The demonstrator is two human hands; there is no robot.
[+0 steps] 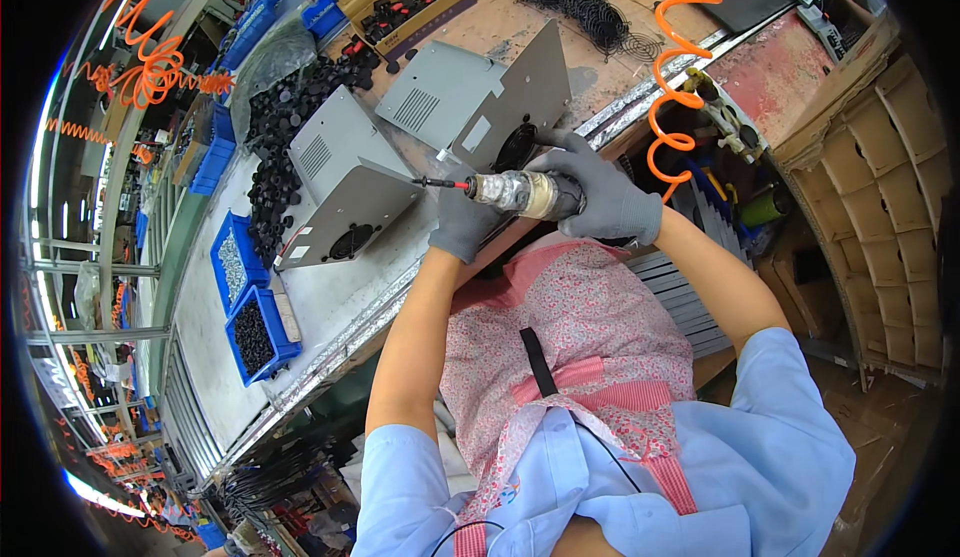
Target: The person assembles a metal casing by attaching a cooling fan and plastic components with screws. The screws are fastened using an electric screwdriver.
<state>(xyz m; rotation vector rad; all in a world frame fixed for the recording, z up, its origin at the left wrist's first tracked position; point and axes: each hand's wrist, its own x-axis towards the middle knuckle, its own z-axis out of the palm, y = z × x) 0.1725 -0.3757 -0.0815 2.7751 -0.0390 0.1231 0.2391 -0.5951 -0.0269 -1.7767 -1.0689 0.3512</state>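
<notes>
My right hand, in a grey glove, is closed around a power screwdriver with a taped, worn body. Its red-collared bit points left, level with the bent grey metal housing nearer the left. My gloved left hand is at the screwdriver's front end, beside that housing's edge; its fingers are mostly hidden, so its grip is unclear. A second grey housing stands just beyond, its side panel close to my right hand. Both housings have vent slots and a round black grille.
Blue bins of silver screws and black screws stand at the bench's left. Black round parts lie heaped behind them. A cardboard box and black wire grilles lie farther back. An orange coiled hose hangs at right, near a divided carton.
</notes>
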